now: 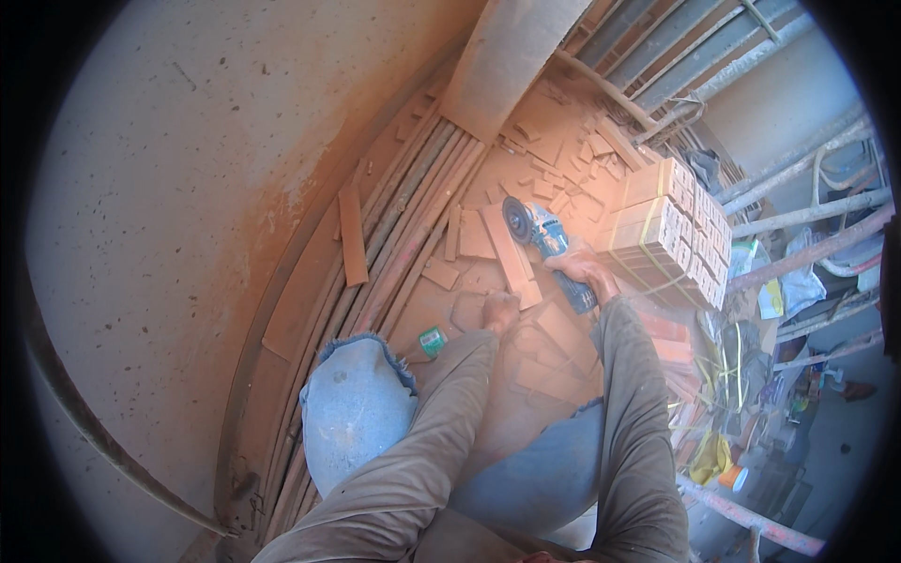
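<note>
My right hand [584,266] is wrapped round the body of a blue angle grinder [554,242], whose dark round disc [516,220] points up and to the left. The disc is beside the far part of a long reddish-brown tile strip [510,258]; whether it touches is unclear. At the near end of that strip, my left hand [502,312] is closed on its edge, its fingers partly hidden. Flat tile pieces [554,366] lie on the dusty floor below my hands. A small green-and-white object [432,342] sits by my left knee.
Long poles [413,220] lie along the wall on the left, with a loose tile strip [352,235] across them. Strapped tile stacks [666,235] stand at right. Broken pieces [563,174] litter the floor ahead, near a pillar [507,66]. Metal scaffold tubes [807,220] and bags are farther right.
</note>
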A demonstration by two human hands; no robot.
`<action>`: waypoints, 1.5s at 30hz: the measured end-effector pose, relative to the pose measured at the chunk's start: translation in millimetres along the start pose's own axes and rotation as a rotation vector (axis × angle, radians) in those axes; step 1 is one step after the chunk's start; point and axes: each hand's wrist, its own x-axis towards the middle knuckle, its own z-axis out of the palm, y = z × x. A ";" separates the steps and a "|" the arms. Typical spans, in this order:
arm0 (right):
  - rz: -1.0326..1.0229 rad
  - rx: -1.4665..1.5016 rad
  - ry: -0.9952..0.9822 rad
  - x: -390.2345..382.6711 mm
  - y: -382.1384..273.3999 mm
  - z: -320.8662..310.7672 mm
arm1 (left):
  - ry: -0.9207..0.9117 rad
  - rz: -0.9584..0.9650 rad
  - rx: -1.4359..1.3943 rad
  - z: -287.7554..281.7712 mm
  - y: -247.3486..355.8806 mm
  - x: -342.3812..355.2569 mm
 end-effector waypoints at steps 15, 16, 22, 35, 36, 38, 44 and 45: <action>-0.040 0.014 0.009 4.6 -5.9 2.6 | -0.009 0.081 0.006 1.0 -14.1 13.4; -0.038 0.011 0.011 4.9 -5.3 2.5 | -0.011 0.080 0.026 1.0 -14.1 13.1; -0.014 -0.038 -0.008 1.7 -9.4 1.1 | -0.050 0.042 0.043 -3.9 -6.9 8.0; -0.026 -0.001 -0.005 1.4 -6.2 0.0 | -0.079 0.018 0.031 -9.3 9.0 -2.0; -0.030 0.004 -0.008 0.9 -10.1 1.0 | -0.072 0.023 0.037 -11.4 8.2 -1.2; -0.023 0.000 0.000 -0.6 -14.2 1.2 | -0.058 0.021 0.012 -11.9 8.1 -1.7; -0.012 -0.019 -0.001 6.7 -6.4 2.6 | -0.020 0.070 0.055 -6.2 3.0 3.4; -0.016 -0.015 -0.007 7.0 -11.1 4.2 | 0.011 0.090 0.072 -7.5 -1.5 7.3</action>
